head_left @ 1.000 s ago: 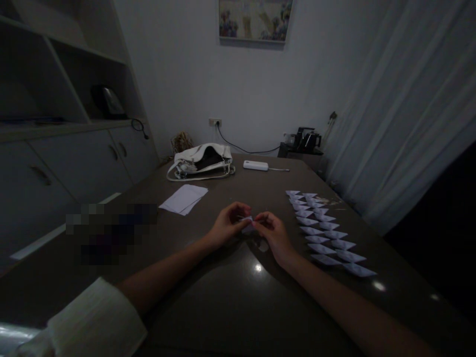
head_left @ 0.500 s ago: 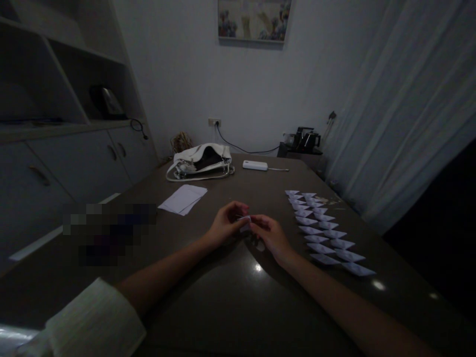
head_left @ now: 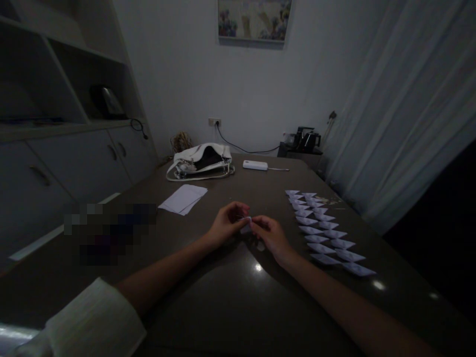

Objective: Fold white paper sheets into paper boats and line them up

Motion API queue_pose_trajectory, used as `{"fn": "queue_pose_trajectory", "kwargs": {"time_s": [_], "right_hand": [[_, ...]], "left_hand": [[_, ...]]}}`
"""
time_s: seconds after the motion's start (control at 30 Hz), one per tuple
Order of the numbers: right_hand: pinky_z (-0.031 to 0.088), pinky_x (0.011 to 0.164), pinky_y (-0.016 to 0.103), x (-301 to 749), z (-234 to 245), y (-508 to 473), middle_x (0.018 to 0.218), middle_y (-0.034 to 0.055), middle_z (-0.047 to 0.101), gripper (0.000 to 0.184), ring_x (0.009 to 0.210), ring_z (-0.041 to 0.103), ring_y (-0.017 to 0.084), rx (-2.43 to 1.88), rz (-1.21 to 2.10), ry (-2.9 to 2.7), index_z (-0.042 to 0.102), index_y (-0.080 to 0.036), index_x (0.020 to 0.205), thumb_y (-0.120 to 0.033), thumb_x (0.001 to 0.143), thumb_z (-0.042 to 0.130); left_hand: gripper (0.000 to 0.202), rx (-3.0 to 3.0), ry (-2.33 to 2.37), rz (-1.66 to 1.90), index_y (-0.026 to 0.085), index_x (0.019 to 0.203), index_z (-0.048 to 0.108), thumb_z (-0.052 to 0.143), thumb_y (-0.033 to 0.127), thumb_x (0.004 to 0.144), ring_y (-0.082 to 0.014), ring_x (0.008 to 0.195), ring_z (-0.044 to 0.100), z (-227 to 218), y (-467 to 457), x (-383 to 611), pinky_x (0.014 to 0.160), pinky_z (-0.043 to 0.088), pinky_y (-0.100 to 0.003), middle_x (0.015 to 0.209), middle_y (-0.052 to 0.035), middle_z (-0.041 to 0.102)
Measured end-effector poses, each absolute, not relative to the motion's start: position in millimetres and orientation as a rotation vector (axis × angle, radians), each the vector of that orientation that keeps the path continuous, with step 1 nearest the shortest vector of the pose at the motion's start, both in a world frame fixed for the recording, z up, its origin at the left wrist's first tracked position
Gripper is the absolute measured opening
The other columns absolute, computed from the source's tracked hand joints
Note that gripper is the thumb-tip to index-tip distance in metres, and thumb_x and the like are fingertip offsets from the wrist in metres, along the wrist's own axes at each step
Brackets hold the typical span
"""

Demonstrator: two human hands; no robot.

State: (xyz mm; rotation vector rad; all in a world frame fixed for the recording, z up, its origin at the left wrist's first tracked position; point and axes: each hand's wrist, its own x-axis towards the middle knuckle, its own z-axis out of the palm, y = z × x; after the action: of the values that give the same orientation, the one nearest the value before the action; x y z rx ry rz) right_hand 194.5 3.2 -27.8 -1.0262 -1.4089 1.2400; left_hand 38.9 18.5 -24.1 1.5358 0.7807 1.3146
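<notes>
Between my two hands, above the middle of the dark table [head_left: 238,297], is a small folded piece of white paper [head_left: 245,228]. My left hand [head_left: 227,223] pinches it from the left, thumb towards me and fingers curled behind. From the right, my right hand [head_left: 271,236] grips its other edge between thumb and forefinger. Fingers cover much of the paper, so its exact folded shape is hard to make out. Two columns of white paper boats [head_left: 322,225] stand to the right of my right hand. Loose white sheets [head_left: 184,199] lie in a small pile beyond my left hand.
A white handbag [head_left: 203,159] rests at the table's far left, with a white power bank [head_left: 255,165] and short cable beside it. Kettles [head_left: 308,140] stand on a low stand at the far right. Something blurred out [head_left: 115,230] lies on the left.
Both hands stay in nearly the same place, still holding the folded paper. The paper and the fingertips on it have shifted very slightly; everything else is unmoved.
</notes>
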Motion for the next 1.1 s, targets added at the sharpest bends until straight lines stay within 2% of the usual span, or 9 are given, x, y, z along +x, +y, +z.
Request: {"fn": "queue_pose_trajectory", "kwargs": {"time_s": [0.43,0.67,0.77,0.9,1.1], "right_hand": [[0.032,0.049,0.022,193.7,-28.0,3.4,0.059,-0.003,0.053,0.02,0.052,0.045,0.01,-1.006,1.23,-1.389,0.062,-0.017,0.072,-0.035,0.066,0.066],[0.032,0.05,0.022,193.3,-27.1,3.1,0.056,-0.0046,0.05,0.016,0.051,0.043,0.009,-0.983,1.207,-1.318,0.06,-0.017,0.069,-0.032,0.066,0.065],[0.033,0.05,0.022,193.0,-27.6,3.6,0.057,-0.0044,0.051,0.016,0.052,0.044,0.009,-0.985,1.216,-1.262,0.059,-0.017,0.068,-0.031,0.064,0.066],[0.032,0.049,0.021,193.0,-29.6,5.1,0.056,-0.0049,0.05,0.017,0.05,0.043,0.009,-0.979,1.219,-1.217,0.057,-0.018,0.066,-0.031,0.062,0.067],[0.032,0.049,0.021,194.1,-31.8,6.6,0.053,-0.0056,0.048,0.018,0.049,0.043,0.009,-0.992,1.195,-1.261,0.056,-0.018,0.065,-0.032,0.064,0.066]], "left_hand": [[0.031,1.561,0.779,1.285,0.013,0.09,0.058,0.073,0.028,0.067,-0.0122,0.076,0.057,-25.5,19.5,39.1,0.069,0.045,-0.023,0.083,-0.0024,0.059],[0.034,1.494,0.838,1.174,0.012,0.089,0.06,0.072,0.035,0.068,-0.0132,0.073,0.059,-24.1,17.5,39.6,0.066,0.045,-0.023,0.083,-0.0037,0.062],[0.033,1.5,0.888,1.11,0.011,0.082,0.06,0.069,0.04,0.07,-0.0119,0.065,0.058,-22.9,16.0,39.3,0.06,0.044,-0.022,0.074,-0.0025,0.063],[0.035,1.52,0.988,1.058,0.011,0.074,0.06,0.067,0.045,0.07,-0.0087,0.051,0.05,-20.7,14.9,39.4,0.049,0.037,-0.019,0.059,0.0015,0.056],[0.038,1.584,1.01,1.048,0.01,0.072,0.06,0.066,0.047,0.069,-0.0096,0.05,0.051,-23.0,17.5,38.4,0.049,0.037,-0.02,0.058,0.0006,0.057]]}}
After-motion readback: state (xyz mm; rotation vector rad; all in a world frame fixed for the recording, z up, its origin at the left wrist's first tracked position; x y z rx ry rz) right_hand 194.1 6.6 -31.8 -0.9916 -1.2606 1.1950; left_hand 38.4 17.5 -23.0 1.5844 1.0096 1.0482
